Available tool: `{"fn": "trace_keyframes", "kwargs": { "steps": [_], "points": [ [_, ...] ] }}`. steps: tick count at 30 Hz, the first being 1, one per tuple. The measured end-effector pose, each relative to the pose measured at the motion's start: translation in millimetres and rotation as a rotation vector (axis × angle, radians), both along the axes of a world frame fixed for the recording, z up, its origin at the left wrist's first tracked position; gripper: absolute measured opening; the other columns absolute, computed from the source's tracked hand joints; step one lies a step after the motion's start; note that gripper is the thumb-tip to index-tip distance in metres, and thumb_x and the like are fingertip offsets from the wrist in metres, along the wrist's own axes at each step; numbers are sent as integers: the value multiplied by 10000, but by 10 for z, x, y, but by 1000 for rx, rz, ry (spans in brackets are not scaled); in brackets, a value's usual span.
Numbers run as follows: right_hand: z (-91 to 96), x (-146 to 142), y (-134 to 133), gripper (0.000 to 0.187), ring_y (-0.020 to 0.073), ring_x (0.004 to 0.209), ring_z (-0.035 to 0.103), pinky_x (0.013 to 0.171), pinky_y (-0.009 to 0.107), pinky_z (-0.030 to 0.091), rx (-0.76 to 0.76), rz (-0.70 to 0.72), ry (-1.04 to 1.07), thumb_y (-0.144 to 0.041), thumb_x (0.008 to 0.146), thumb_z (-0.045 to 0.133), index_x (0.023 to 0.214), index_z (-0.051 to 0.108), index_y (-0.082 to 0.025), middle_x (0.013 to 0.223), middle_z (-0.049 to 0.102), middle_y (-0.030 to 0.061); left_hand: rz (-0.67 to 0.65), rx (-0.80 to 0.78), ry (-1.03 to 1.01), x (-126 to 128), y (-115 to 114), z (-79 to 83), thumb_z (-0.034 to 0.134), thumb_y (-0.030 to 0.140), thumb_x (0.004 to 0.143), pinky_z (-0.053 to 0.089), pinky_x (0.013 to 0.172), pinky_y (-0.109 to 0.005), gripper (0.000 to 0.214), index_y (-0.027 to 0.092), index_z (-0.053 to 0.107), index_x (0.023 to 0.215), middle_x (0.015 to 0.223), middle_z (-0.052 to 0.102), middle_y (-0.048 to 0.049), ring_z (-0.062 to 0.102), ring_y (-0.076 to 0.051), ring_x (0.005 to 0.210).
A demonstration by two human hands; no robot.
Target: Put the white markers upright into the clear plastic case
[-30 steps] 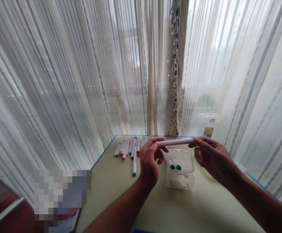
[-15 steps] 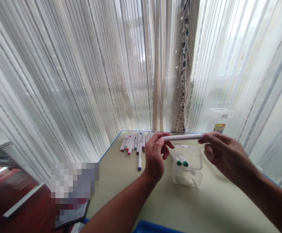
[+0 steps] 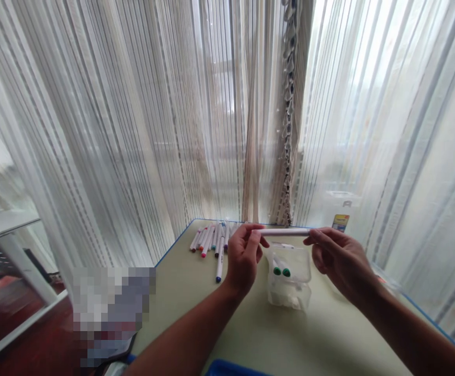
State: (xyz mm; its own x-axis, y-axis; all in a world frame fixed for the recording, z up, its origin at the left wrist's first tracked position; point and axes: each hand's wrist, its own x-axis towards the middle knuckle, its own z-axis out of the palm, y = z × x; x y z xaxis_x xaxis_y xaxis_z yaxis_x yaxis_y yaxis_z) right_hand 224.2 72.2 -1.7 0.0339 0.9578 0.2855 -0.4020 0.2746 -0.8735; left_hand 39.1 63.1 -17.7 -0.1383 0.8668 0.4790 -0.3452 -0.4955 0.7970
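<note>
Marker (image 3: 284,232) handling seems to be at a two-handed holding step: the left hand (image 3: 243,261) pinches one end, the right hand (image 3: 339,256) the other, so it lies level between them, raised over the worktop (image 3: 251,334) near the box (image 3: 301,263). Any next move would call for both pinches acting together. Fingers cover the ends, so their detail is hard to tell.

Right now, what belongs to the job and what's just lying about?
Likely in the job:
white pen, held by left hand and right hand
loose pens
clear box
two green-ended pens

Likely just lying about:
labelled container
blue object
</note>
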Motion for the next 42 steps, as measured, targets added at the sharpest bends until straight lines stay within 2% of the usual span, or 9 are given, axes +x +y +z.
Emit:
{"fn": "trace_keyframes", "kwargs": {
  "steps": [5, 17, 23, 35, 42],
  "points": [
    [-15, -13, 20, 378, 39, 312, 459, 276, 146, 335, 10, 16, 13, -434, 556, 971, 629, 747, -139, 601, 690, 37, 23, -18, 6, -3, -3, 7, 639, 381, 901, 210, 390, -175, 277, 113, 650, 967, 638, 611, 5, 337, -31, 409],
    [-30, -25, 11, 360, 46, 322, 471, 283, 149, 358, 18, 53, 26, -417, 562, 974, 649, 758, -142, 583, 688, 37, 37, -67, 71, 8, -36, -7, 769, 387, 817, 245, 402, -158, 308, 134, 644, 942, 621, 571, 29, 374, -29, 433],
    [-25, -23, 7, 335, 47, 323, 462, 284, 156, 347, 37, 38, 4, -411, 590, 961, 640, 755, -151, 581, 683, 34, -35, -41, 2, 26, -49, 16, 754, 399, 830, 211, 390, -169, 317, 133, 629, 950, 626, 583, 29, 328, -20, 406],
    [-79, 11, 11, 344, 65, 364, 441, 303, 190, 348, 6, -18, -70, -466, 596, 950, 625, 746, -190, 535, 624, 13, -22, -1, -33, 34, -56, 23, 634, 436, 921, 230, 391, -205, 311, 132, 640, 987, 639, 618, 8, 370, -47, 411],
    [-32, -8, -2, 332, 64, 369, 423, 296, 206, 331, 15, -58, -47, -464, 570, 963, 635, 753, -216, 570, 645, 16, -20, -8, 42, 13, -45, 18, 732, 458, 853, 255, 420, -207, 346, 133, 673, 957, 603, 631, 5, 370, -45, 420]
  ]
}}
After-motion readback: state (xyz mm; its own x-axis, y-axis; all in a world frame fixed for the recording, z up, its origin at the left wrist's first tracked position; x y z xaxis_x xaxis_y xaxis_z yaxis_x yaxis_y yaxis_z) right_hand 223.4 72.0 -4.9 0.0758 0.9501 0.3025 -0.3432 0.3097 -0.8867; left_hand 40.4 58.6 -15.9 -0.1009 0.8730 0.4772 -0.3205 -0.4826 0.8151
